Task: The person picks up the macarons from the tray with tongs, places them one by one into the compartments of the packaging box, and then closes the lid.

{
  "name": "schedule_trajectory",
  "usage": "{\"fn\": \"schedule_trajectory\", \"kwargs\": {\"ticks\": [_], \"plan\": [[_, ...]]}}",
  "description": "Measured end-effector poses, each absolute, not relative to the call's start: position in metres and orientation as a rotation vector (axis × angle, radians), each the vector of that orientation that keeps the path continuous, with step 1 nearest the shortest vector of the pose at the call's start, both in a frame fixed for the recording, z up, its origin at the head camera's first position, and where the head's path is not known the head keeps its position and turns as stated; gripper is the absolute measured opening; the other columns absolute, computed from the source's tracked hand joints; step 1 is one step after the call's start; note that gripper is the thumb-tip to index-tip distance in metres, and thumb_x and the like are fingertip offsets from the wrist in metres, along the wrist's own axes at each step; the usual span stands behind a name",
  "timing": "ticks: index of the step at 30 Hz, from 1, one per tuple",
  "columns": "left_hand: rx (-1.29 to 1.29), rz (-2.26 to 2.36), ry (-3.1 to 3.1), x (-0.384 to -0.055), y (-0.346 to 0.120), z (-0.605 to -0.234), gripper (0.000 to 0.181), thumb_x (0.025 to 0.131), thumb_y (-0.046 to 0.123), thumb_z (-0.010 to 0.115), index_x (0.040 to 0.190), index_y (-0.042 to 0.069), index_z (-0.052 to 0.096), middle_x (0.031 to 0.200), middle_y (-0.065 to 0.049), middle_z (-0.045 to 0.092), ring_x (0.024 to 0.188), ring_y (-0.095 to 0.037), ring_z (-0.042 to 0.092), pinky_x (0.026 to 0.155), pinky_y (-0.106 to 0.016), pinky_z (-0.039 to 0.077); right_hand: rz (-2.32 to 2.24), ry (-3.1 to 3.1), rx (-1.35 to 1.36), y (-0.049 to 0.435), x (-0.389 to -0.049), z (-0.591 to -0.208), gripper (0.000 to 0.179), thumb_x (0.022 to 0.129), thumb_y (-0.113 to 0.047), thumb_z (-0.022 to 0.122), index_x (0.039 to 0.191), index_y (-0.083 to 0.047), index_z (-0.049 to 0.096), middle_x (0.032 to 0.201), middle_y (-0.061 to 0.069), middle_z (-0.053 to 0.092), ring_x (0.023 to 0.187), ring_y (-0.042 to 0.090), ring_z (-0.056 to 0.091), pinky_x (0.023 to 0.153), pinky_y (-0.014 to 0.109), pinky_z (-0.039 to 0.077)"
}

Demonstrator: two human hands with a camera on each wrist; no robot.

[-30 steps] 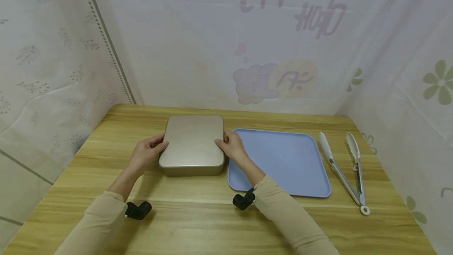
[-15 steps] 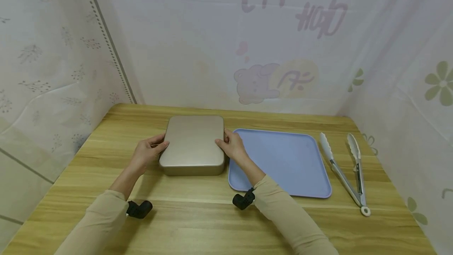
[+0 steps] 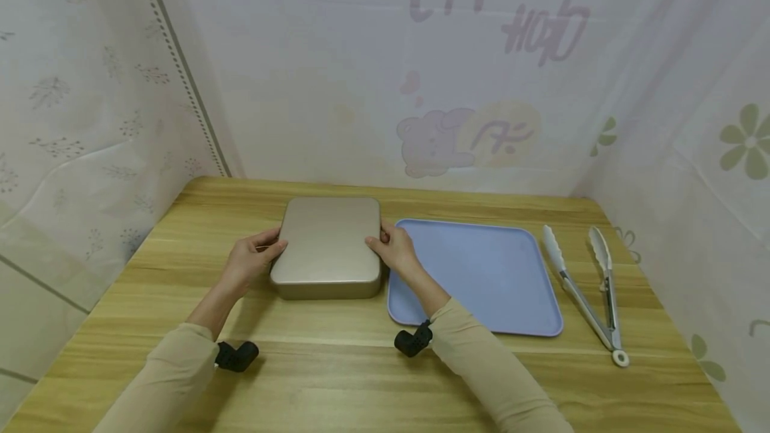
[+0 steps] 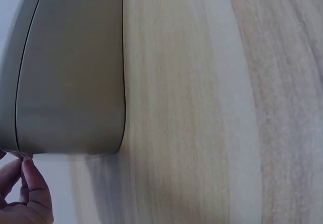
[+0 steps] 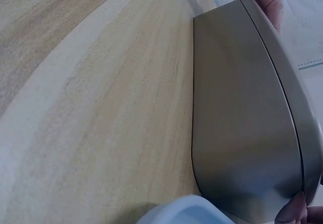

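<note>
A rectangular champagne-coloured metal tin [image 3: 329, 291] stands on the wooden table, its lid [image 3: 331, 239] on top. My left hand [image 3: 248, 258] pinches the lid's left edge, thumb over the top. On the opposite edge my right hand [image 3: 397, 246] does the same. In the left wrist view a thin seam runs between lid and tin [image 4: 70, 72], and the left fingertips [image 4: 34, 176] sit right at it. The right wrist view has the right fingertips [image 5: 293, 209] at the same seam near a corner of the tin [image 5: 242, 98]. What the tin contains is hidden.
A light blue rectangular tray [image 3: 481, 272] lies just right of the tin, partly under the right forearm. Beyond it, spread metal tongs [image 3: 580, 299] with white tips rest near the right table edge. Patterned cloth [image 3: 313, 72] hangs behind and at both sides.
</note>
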State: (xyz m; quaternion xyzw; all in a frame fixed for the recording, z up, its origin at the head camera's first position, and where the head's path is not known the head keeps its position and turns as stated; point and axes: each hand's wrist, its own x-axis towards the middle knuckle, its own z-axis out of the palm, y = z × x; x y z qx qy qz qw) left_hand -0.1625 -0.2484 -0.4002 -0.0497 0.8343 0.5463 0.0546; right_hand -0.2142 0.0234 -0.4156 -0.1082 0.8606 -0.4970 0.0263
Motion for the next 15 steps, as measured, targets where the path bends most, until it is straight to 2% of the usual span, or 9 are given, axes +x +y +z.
{"fn": "schedule_trajectory", "kwargs": {"ticks": [5, 8, 11, 15], "plan": [[-0.160, 1.645, 2.540, -0.1629, -0.2480, -0.4001, 0.053, 0.098, 0.022, 0.052, 0.142, -0.003, 0.036, 0.137, -0.025, 0.045, 0.115, -0.023, 0.050, 0.077, -0.004, 0.044, -1.587, 2.621, -0.301, 0.0236, -0.2130, -0.4166, 0.030, 0.089, -0.014, 0.065, 0.113, 0.004, 0.062, 0.072, -0.001, 0.044, 0.063, 0.009, 0.042, 0.054, 0.018, 0.035], [-0.163, 1.637, 2.545, -0.1632, -0.2482, -0.4001, 0.053, 0.098, 0.022, 0.052, 0.142, -0.003, 0.037, 0.136, -0.025, 0.045, 0.110, -0.018, 0.051, 0.076, -0.004, 0.044, -1.605, 2.611, -0.290, 0.0236, -0.2125, -0.4178, 0.018, 0.089, -0.014, 0.065, 0.097, 0.002, 0.063, 0.070, -0.002, 0.041, 0.060, 0.008, 0.040, 0.051, 0.018, 0.033], [-0.151, 1.621, 2.566, -0.1630, -0.2477, -0.3995, 0.053, 0.098, 0.023, 0.052, 0.141, -0.004, 0.038, 0.134, -0.025, 0.046, 0.107, -0.014, 0.052, 0.075, -0.004, 0.045, -1.612, 2.628, -0.282, 0.0227, -0.2119, -0.4194, 0.015, 0.090, -0.014, 0.065, 0.085, 0.000, 0.059, 0.069, -0.002, 0.040, 0.059, 0.008, 0.038, 0.050, 0.018, 0.031], [-0.141, 1.604, 2.581, -0.1632, -0.2469, -0.3989, 0.053, 0.098, 0.023, 0.052, 0.141, -0.005, 0.038, 0.135, -0.026, 0.047, 0.112, -0.021, 0.051, 0.075, -0.004, 0.044, -1.618, 2.687, -0.294, 0.0202, -0.2100, -0.4221, 0.021, 0.089, -0.012, 0.064, 0.075, -0.003, 0.052, 0.067, -0.001, 0.038, 0.058, 0.009, 0.037, 0.051, 0.019, 0.030]]}}
